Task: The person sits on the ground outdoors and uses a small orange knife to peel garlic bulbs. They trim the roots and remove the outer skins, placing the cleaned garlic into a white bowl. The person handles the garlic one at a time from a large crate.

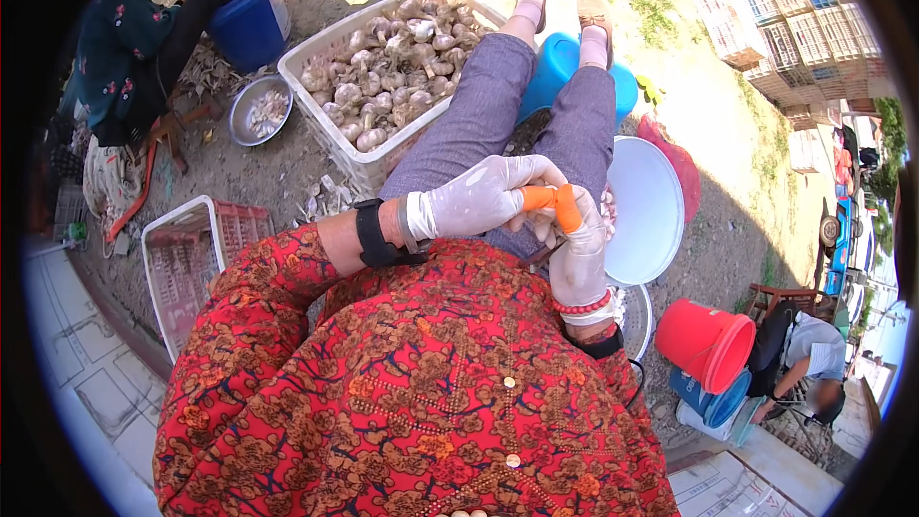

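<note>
My left hand [474, 197] and my right hand [580, 258] meet above my lap, both in thin whitish gloves. Each wears an orange finger cover, and the two covered fingers touch. Pale pieces [543, 228] show among the curled fingers; whether they are garlic cloves or gloved fingertips is unclear. A narrow dark piece [543, 254] lies by my right palm, too hidden to name. Whole garlic bulbs [402, 68] fill a pale plastic crate [316, 111] left of my legs. Right of my lap, beside my right hand, is a white round basin [646, 212].
A perforated metal colander [636, 319] is below the basin. Red bucket [700, 345] stands farther right, near a seated person [804, 352]. At left are an emptier crate [179, 266], a steel bowl of cloves [262, 111], a blue bucket [251, 21] and another person [126, 61].
</note>
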Demonstrator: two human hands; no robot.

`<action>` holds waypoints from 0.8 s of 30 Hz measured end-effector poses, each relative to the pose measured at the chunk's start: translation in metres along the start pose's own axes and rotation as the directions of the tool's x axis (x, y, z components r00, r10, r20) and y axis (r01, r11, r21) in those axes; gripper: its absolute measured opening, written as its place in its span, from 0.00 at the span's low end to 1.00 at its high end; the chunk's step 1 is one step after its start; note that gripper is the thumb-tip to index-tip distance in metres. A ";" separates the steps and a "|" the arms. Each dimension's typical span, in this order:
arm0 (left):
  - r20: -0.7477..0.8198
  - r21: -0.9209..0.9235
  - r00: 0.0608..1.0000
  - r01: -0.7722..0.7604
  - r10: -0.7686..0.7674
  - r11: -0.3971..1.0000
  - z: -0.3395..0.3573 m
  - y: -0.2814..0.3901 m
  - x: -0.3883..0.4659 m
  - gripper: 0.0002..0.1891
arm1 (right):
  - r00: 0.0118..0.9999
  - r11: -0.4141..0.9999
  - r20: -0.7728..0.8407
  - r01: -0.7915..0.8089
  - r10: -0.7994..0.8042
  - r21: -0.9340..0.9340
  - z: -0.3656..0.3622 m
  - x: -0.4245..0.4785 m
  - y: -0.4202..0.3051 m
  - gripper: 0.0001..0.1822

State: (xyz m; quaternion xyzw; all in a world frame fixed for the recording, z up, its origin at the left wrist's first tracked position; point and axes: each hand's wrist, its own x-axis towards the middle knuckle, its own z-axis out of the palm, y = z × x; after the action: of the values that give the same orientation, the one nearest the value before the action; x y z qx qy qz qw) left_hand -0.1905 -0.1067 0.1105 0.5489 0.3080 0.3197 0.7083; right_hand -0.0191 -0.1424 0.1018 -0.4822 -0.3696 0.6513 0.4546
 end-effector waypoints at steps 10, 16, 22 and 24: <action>-0.026 -0.070 0.998 0.059 -0.061 0.996 0.004 -0.020 0.015 0.10 | 0.998 0.998 -0.065 -0.017 0.013 -0.056 -0.005 0.001 0.005 0.11; 0.058 -0.083 0.982 0.182 -0.178 0.980 -0.004 -0.018 0.025 0.10 | 0.997 0.997 -0.021 -0.075 0.075 0.014 -0.016 0.004 0.010 0.15; 0.175 -0.066 0.956 0.251 -0.237 0.966 -0.014 -0.014 0.037 0.10 | 0.991 0.991 -0.020 -0.133 0.133 0.027 -0.017 0.006 0.005 0.12; 0.120 -0.081 0.945 0.316 -0.305 0.945 -0.011 -0.012 0.044 0.10 | 0.990 0.988 -0.029 -0.135 0.137 0.072 -0.017 0.006 0.006 0.12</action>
State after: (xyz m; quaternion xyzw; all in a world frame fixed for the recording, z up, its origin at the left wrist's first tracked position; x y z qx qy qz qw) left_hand -0.1715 -0.0675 0.0928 0.4739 0.3365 0.1893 0.7914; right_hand -0.0051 -0.1379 0.0906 -0.5010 -0.3052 0.6852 0.4317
